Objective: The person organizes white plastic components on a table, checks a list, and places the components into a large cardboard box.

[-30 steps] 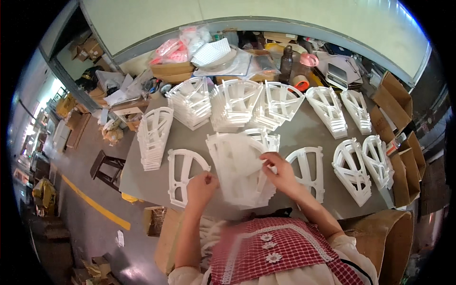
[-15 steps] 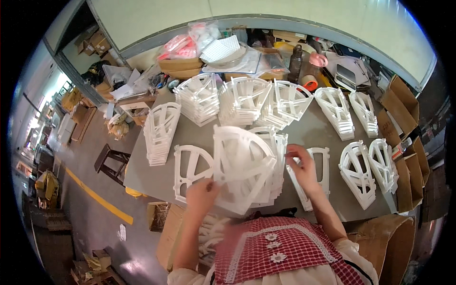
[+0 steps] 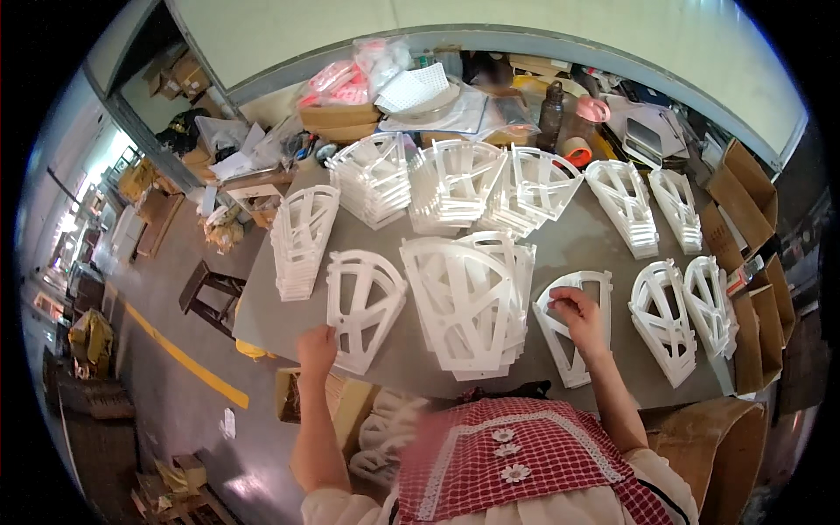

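Two bare hands are over the worktop [image 3: 599, 255]. The left hand [image 3: 316, 352] has its fingers curled at the left edge of a white fan-shaped frame [image 3: 360, 306]; whether its grip pinches the edge, I cannot tell. The right hand [image 3: 580, 317] bends over a second frame [image 3: 557, 350], its grip narrow, contact unclear. Between the hands, a centre stack [image 3: 459, 276] of such frames stands in the way of either reaching across. Beyond it, three back stacks [image 3: 459, 184] overlap in a row; a left stack [image 3: 304, 245] and four right-hand piles [image 3: 662, 324] flank them. Farther back, a dark bottle [image 3: 550, 118], an orange roll [image 3: 577, 156] and plastic bags [image 3: 381, 66] crowd the wall; cardboard boxes [image 3: 757, 324] line the right side.
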Motion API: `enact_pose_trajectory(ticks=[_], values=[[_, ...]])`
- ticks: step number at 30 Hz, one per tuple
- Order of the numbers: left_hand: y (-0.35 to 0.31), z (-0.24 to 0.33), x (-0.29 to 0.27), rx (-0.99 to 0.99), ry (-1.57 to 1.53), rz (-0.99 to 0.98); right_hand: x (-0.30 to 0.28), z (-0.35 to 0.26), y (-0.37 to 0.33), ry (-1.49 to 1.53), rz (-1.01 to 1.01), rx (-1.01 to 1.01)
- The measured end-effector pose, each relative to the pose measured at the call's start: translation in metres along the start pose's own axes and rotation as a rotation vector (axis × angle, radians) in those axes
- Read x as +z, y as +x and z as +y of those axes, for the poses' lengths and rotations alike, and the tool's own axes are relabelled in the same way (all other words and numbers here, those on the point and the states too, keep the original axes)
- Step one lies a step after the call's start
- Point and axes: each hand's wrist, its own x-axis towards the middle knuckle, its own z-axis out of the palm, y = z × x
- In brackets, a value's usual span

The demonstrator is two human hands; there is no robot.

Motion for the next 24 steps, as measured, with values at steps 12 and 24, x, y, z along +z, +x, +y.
enact_pose_trajectory(ticks=[12,24], values=[[0.008,0.023,-0.007,-0.331,0.12,-0.047,-0.002,0.014,-0.001,-0.086,0.026,-0.02],[0.028,0.202,-0.028,-0.098,-0.428,-0.286,0.073,-0.031,-0.001,-0.441,-0.094,-0.443]])
